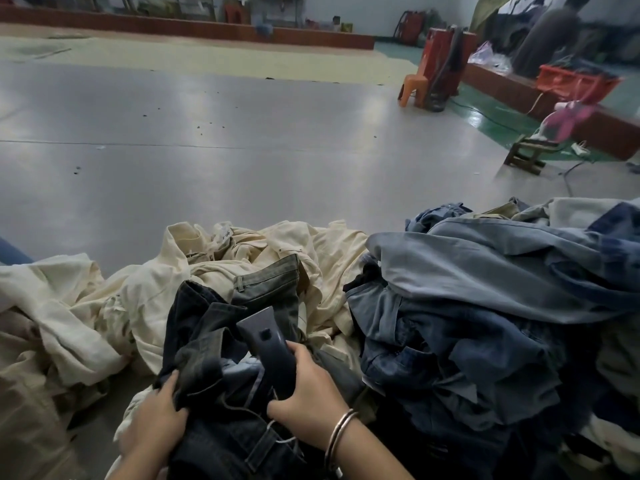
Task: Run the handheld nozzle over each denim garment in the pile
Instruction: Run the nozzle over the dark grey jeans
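Note:
A dark handheld nozzle (pixel 268 344) with a flat wide head lies on a pair of dark denim jeans (pixel 204 327) in front of me. My right hand (pixel 306 393), with a metal bangle on the wrist, grips the nozzle's handle. My left hand (pixel 156 417) grips a bunched fold of the same dark jeans. A heap of blue denim garments (pixel 485 296) lies to the right, touching the dark jeans.
Cream-coloured garments (pixel 114 299) spread to the left and behind the dark jeans. Beyond lies a wide grey floor (pixel 225 150). At the far right stand an orange plastic stool (pixel 414 88), a small wooden stool (pixel 526 155), a red crate (pixel 575 79) and cables.

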`<state>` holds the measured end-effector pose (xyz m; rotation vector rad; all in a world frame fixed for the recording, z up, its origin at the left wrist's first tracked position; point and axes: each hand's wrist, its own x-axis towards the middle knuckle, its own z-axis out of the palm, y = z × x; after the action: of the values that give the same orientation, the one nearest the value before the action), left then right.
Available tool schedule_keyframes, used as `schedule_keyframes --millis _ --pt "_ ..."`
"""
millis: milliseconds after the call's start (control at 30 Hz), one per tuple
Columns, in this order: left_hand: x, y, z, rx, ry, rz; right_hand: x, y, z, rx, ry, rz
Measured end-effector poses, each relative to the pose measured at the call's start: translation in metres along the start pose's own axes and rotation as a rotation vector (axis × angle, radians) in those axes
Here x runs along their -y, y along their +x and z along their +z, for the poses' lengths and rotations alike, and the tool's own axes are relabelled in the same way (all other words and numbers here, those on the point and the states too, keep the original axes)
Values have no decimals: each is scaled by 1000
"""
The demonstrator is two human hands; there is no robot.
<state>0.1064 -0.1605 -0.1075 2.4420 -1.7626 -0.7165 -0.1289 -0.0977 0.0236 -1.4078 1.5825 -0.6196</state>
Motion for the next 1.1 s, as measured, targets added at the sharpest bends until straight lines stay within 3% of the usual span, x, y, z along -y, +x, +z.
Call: schedule_keyframes --millis 100,133,267,367,433,500,567,600,667,733,800,967,1033,1100 --pt "-15 -19 -15 -155 49 -91 1 -1 2 -22 -38 -13" --pt "-26 -27 -15 -234 94 12 2 0 3 -42 -38 -16" --pt "-66 -62 9 -381 239 729 6 3 7 -95 -1 -15" --pt "-64 -67 16 -292 408 992 4 3 6 -103 11 -12" --pt "-50 -60 6 -273 529 1052 0 3 4 -100 6 -4" --pt "-30 -50 -11 -190 681 980 -5 3 2 -93 1 2" --pt "-11 -46 -33 44 840 669 -10 4 1 -94 14 24" --pt "-4 -44 -40 64 818 467 -12 4 0 -104 23 39" --pt "3 -48 -46 32 519 169 -15 5 0 -126 39 61" --pt "-6 -54 -38 -110 141 66 -18 6 2 -151 53 72" --pt "-28 -59 -24 -164 -83 -5 -19 6 3 -168 79 87" --pt "-29 -48 -5 52 -238 -363 -26 0 2 -146 78 114" --pt "-5 -36 -3 90 -361 -390 -26 -1 -2 -145 66 105" --pt "16 -30 -8 122 -643 -389 -23 0 -7 -154 80 94"
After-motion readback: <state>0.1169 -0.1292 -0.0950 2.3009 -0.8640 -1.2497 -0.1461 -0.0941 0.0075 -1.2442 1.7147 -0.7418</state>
